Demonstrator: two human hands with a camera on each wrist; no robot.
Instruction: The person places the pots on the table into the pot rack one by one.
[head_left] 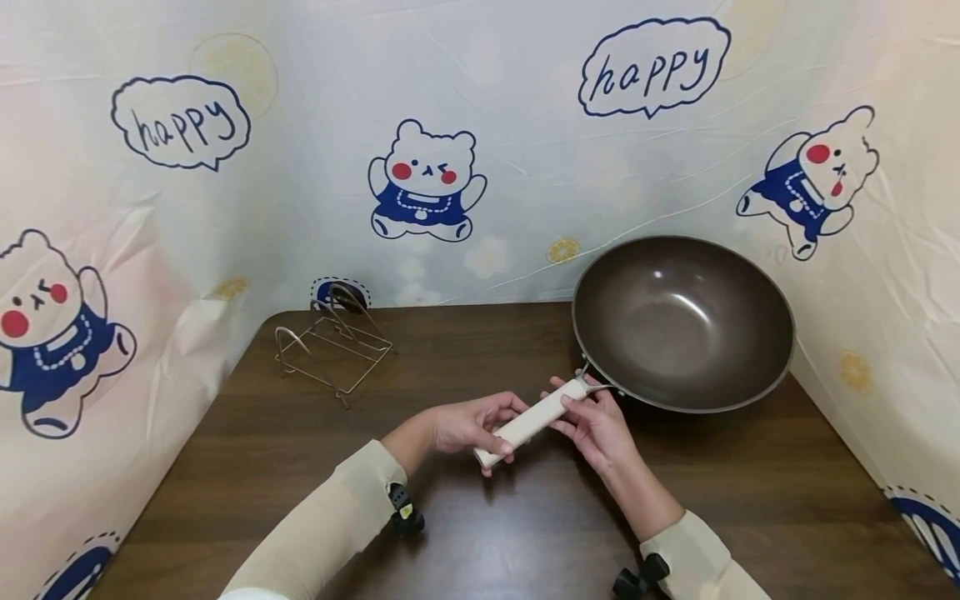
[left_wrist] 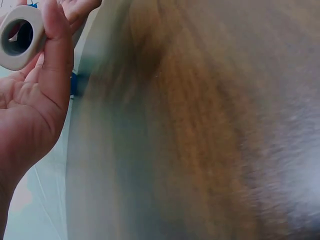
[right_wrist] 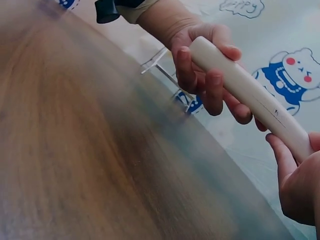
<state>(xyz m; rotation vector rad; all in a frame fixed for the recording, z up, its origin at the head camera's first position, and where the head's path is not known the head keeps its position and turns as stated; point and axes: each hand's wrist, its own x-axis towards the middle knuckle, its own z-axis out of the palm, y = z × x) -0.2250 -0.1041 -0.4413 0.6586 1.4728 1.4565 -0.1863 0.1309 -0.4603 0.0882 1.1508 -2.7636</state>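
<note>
A deep brown wok [head_left: 682, 325], its hollow facing up, is at the back right of the table in the head view. Its cream handle [head_left: 531, 423] slants toward the front left. My left hand [head_left: 472, 423] holds the handle near its free end, thumb on top. Closer to the wok, my right hand [head_left: 600, 429] grips the same handle with thumb and fingers. The left wrist view looks at the hollow round handle end [left_wrist: 38, 31] beside the left thumb. In the right wrist view, both hands are on the handle, which has small dark marks along its side.
A thin wire rack [head_left: 335, 346] stands at the back left of the dark wooden table [head_left: 247, 483]. Behind and at both sides hangs a pale cloth [head_left: 517, 167] printed with bears. A black wrist device [head_left: 406, 510] sits on the left sleeve, another [head_left: 641, 575] on the right.
</note>
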